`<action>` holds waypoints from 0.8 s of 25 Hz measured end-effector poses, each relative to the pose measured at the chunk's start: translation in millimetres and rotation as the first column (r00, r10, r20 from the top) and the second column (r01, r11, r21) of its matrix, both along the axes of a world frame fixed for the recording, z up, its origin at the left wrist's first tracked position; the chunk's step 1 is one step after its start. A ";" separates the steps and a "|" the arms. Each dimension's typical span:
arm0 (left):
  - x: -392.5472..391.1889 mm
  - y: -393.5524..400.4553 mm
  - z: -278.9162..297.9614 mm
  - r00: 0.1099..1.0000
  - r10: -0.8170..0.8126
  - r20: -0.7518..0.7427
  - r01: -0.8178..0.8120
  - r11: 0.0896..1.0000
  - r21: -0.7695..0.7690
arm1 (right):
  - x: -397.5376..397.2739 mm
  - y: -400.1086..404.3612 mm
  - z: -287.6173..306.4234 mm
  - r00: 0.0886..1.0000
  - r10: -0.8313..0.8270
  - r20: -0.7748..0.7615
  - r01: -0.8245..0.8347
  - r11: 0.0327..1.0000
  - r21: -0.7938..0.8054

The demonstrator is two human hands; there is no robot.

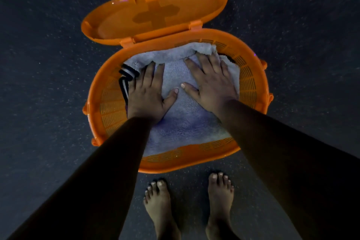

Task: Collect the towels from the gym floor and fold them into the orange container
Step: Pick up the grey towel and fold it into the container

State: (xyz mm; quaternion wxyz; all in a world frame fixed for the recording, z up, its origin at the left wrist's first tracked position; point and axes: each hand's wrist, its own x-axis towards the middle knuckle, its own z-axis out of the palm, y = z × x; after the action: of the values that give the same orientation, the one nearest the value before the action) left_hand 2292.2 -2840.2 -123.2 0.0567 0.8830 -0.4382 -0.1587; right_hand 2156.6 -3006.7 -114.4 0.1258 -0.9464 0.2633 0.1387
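towel pressed flat in the orange container

oval orange container (251, 84) with slotted plastic walls holds a fluffy pale lilac towel (181, 121), its hinged lid (155, 13) standing open behind. left hand (148, 93) and right hand (210, 84) lie flat on the towel, fingers straight. a black-and-white striped cloth (126, 76) is tucked at the left wall.

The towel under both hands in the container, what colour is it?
Pale lavender-grey towel; the head view, the only one, shows it.
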 end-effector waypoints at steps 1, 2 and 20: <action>0.1 0.8 11.2 1.000 -0.005 -0.011 0.005 1.000 0.028 | 0.2 1.7 11.1 1.000 0.004 -0.017 -0.005 0.999 -0.033; -0.5 0.2 23.4 1.000 -0.002 -0.013 0.003 0.999 0.039 | 0.7 4.0 23.8 0.999 0.008 -0.032 -0.011 0.997 -0.079; -60.4 28.5 287.3 0.927 0.043 -0.372 0.140 0.881 0.451 | -87.1 66.0 264.6 0.904 -0.318 -0.288 0.407 0.847 0.342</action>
State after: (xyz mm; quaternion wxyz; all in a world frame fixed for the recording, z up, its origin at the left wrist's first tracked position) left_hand 2231.8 -2811.7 164.1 -0.0812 0.8125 -0.3903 -0.4252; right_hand 2069.5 -2940.7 150.1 0.3074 -0.8129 0.4169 0.2662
